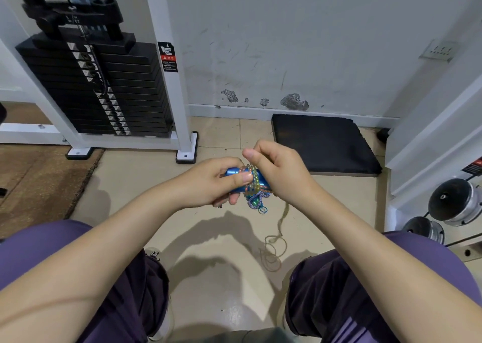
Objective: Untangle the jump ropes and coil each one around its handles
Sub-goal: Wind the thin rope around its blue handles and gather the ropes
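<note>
**Rope half-wound on blue handles**

While no container shows, the grip tells most: the left hand (208, 181) curls round the blue handles (236, 175), thumb pressed on the coloured rope (252, 179) wound about them. Just right of that grip, the right hand (276, 170) pinches the rope above the coil, fingers closed tight on it. Below the grip hang small loops of blue-and-white cord (254, 203) — and from there the loose rope tail (273, 248) trails down to the tiled floor (156, 186), lying in slack curls between the knees. Beyond the hands lies a black mat (326, 144); up and left stands a weight stack (104, 89), to the right dumbbells (453, 202), behind a scuffed wall (287, 42).
</note>
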Motion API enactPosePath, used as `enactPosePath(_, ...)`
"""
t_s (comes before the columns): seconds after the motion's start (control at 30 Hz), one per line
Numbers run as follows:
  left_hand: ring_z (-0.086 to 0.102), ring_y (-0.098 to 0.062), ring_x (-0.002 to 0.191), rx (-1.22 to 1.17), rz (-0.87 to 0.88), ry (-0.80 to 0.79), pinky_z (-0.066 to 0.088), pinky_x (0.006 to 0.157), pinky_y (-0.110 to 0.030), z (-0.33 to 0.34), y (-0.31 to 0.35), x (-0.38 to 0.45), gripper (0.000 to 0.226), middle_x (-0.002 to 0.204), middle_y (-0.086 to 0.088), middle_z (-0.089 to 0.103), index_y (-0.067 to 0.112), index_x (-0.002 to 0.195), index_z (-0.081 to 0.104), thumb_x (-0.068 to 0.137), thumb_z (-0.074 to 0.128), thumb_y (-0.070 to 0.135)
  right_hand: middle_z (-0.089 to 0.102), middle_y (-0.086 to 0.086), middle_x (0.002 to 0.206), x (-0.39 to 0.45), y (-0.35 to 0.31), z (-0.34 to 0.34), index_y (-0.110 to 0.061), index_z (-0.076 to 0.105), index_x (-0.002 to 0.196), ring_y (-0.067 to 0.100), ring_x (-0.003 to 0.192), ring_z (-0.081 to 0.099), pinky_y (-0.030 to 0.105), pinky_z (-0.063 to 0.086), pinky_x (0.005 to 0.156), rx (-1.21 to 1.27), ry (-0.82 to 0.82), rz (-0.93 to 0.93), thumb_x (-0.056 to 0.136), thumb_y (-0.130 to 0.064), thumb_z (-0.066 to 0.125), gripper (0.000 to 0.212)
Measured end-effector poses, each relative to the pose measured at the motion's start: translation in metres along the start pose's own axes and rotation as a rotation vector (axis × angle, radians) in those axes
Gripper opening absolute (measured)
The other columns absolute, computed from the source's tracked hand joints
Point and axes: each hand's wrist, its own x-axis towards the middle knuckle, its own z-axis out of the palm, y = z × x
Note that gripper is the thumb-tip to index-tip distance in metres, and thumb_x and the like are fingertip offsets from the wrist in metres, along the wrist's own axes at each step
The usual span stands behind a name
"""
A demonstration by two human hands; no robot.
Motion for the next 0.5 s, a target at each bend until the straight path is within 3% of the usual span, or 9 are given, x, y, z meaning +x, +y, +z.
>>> enactPosePath(0.07, 0.047, -0.017, 0.044, -0.064, -0.072, -0.075, 0.034, 0.043, -0.022, -0.003, 0.003, -0.001, 0.036, 0.069, -0.007, 0.066, 0.005, 0.091, 0.054, 0.099, 0.051, 0.04, 0.039, -0.008, 0.05, -0.001, -0.002, 0.001, -0.022, 0.047, 0.06, 0.006, 0.049, 0.036, 0.025, 0.032, 0.05, 0.027, 0.01, -0.016, 0.092, -0.031, 0.065, 0.037)
enactPosePath(0.2, 0.05, -0.017, 0.042, -0.057, -0.2, -0.272, 0.035, 0.042, -0.023, -0.013, 0.004, -0.003, 0.062, 0.07, -0.012, 0.069, -0.001, 0.097, 0.059, 0.087, 0.05, 0.059, 0.041, -0.007, 0.048, -0.006, -0.006, 0.006, -0.021, 0.051, 0.062, 0.007, 0.045, 0.036, 0.022, 0.034, 0.046, 0.036, -0.034, -0.067, 0.091, -0.026, 0.067, 0.033)
enactPosePath(0.33, 0.043, -0.014, 0.042, -0.018, -0.119, -0.186, 0.033, 0.048, -0.027, -0.012, 0.004, -0.008, 0.045, 0.06, -0.007, 0.062, 0.007, 0.086, 0.059, 0.089, 0.053, 0.052, 0.042, -0.005, 0.052, -0.004, -0.006, 0.006, -0.023, 0.052, 0.065, 0.006, 0.048, 0.035, 0.024, 0.032, 0.047, 0.042, 0.002, -0.058, 0.091, -0.028, 0.067, 0.031)
enactPosePath(0.4, 0.043, -0.016, 0.043, -0.021, -0.081, -0.138, 0.033, 0.048, -0.025, -0.013, 0.003, -0.009, 0.042, 0.06, -0.006, 0.062, 0.014, 0.079, 0.056, 0.084, 0.056, 0.056, 0.045, -0.003, 0.057, -0.001, -0.006, 0.002, -0.02, 0.053, 0.075, 0.005, 0.05, 0.035, 0.023, 0.032, 0.05, 0.088, -0.002, -0.036, 0.089, -0.027, 0.07, 0.023)
enactPosePath(0.5, 0.045, -0.016, 0.044, 0.003, -0.064, -0.117, 0.036, 0.049, -0.023, -0.011, 0.002, -0.009, 0.037, 0.06, -0.006, 0.062, 0.02, 0.073, 0.055, 0.082, 0.057, 0.055, 0.044, -0.008, 0.065, 0.002, -0.004, -0.004, -0.016, 0.049, 0.081, 0.005, 0.058, 0.037, 0.021, 0.033, 0.056, 0.142, -0.042, -0.013, 0.085, -0.022, 0.075, 0.027)
